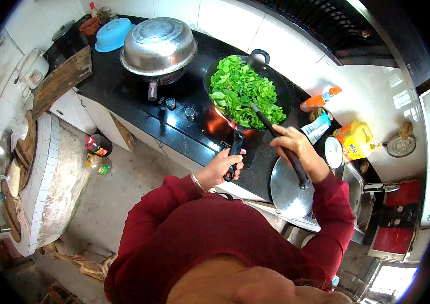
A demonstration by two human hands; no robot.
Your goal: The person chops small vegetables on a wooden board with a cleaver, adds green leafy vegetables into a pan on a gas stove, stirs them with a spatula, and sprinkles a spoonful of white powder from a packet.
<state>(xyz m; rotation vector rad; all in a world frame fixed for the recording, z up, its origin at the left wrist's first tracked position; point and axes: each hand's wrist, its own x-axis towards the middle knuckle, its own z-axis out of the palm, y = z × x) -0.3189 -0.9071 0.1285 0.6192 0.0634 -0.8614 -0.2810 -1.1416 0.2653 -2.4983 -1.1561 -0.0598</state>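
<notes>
Black counter (111,87) — basin (158,44) beside wok (285,97)

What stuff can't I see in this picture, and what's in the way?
All in the head view:
Bottom of the wok: covered by the green leaves.
Far end of the stirring tool in the right hand: buried in the leaves.
Part of the wok handle: covered by the left hand.
Anything under the silver dome: the metal hides it.
</notes>
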